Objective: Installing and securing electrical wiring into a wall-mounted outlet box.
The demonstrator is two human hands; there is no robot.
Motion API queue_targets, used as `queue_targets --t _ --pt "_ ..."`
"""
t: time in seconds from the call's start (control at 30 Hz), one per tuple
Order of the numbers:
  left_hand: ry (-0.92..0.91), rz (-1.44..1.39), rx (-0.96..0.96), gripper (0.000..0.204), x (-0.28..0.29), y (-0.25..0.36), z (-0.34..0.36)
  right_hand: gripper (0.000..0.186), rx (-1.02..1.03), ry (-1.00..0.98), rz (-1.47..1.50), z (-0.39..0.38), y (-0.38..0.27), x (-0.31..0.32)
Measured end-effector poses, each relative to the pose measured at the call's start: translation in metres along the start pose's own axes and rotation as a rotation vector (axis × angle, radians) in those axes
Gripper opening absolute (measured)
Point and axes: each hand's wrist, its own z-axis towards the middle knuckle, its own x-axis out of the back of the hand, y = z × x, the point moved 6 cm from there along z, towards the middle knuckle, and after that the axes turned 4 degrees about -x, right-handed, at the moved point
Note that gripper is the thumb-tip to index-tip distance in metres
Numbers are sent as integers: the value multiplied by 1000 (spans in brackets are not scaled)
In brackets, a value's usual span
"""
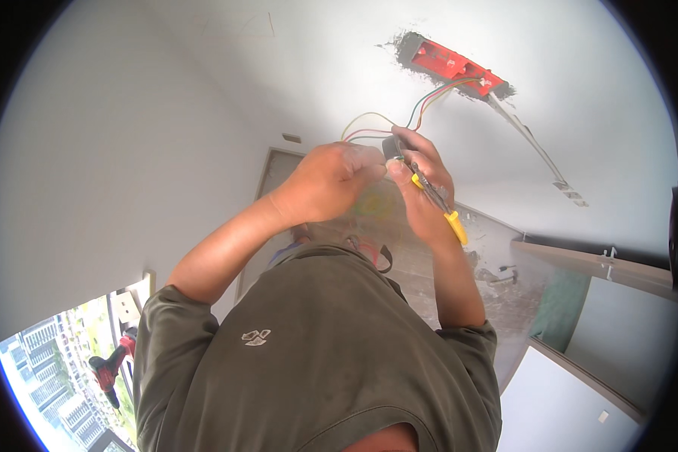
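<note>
My left hand (328, 181) is closed in a pinch on the thin coloured wires (432, 96), which loop out of a red double box (459, 64) recessed in the white wall with rough grey edges. My right hand (426, 181), just beside it, grips yellow-handled pliers (452, 220) slanting down across the palm. A small dark object (389, 148) sits between the two hands at the wire ends, under my right fingers; I cannot make out what it is. The exact wire ends at my fingertips are too small to tell.
A red-and-black drill (109, 365) is by the bright window (45, 361) at lower left. A pale cabinet (561, 384) with an open upper part stands at lower right. A patched groove (527, 132) runs down the wall from the box. Scattered tools (497, 275) lie on the dusty floor below.
</note>
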Motion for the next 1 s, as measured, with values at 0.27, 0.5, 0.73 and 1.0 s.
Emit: queue_targets --t 0.27,0.5,0.73,1.0 --pt "99 72 8 10 3 4 0 17 -120 217 203 -12 7 -14" --pt "179 152 -247 8 1 14 -3 44 -258 91 422 -15 17 -16" --pt "141 463 -247 9 -3 1 -9 52 -293 -23 1126 -20 17 -14" --pt "233 331 -173 12 7 -2 -12 38 110 33 -185 -51 15 -9"
